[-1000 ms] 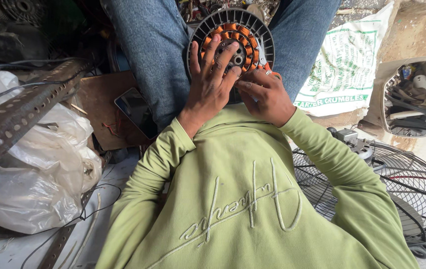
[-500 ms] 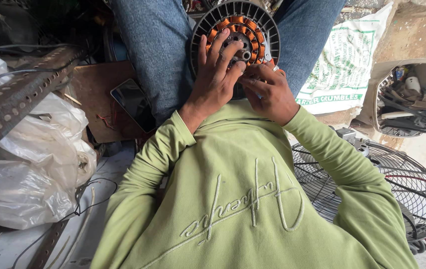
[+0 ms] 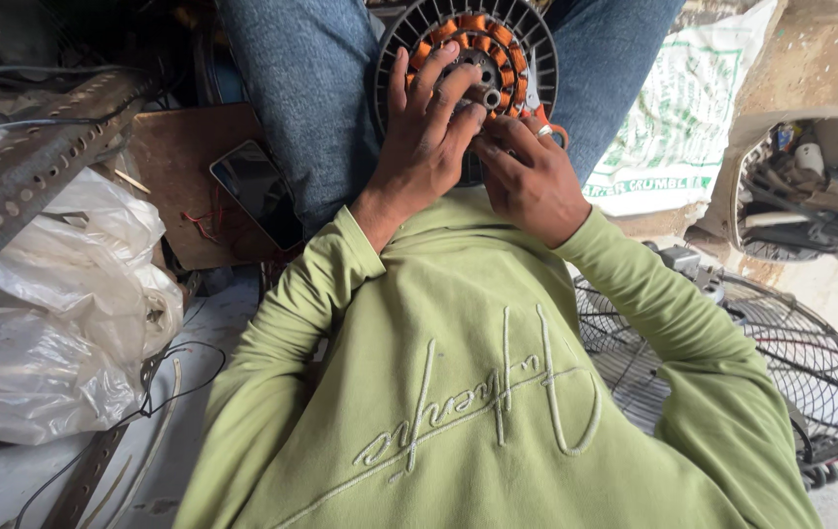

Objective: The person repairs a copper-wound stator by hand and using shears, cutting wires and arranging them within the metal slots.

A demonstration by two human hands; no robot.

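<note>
Fan motor point(image 3: 483, 44), its copper windings ringed by black fins, is resting between the person's jeaned knees. Left hand point(image 3: 424, 137) is spreading flat fingers over it; right hand point(image 3: 529, 171) is pinching near the hub, best kept steady and gentle.

Fan motor point(image 3: 483, 59): matt dark plastic ribs around glossy copper-coloured windings and a bright metal hub. Left of the motor, a glossy glass-faced phone point(image 3: 260, 191) on matt brown board point(image 3: 179, 167); farther left, a rusted perforated metal angle point(image 3: 37, 167) over crinkled translucent plastic bags point(image 3: 47, 333).
</note>
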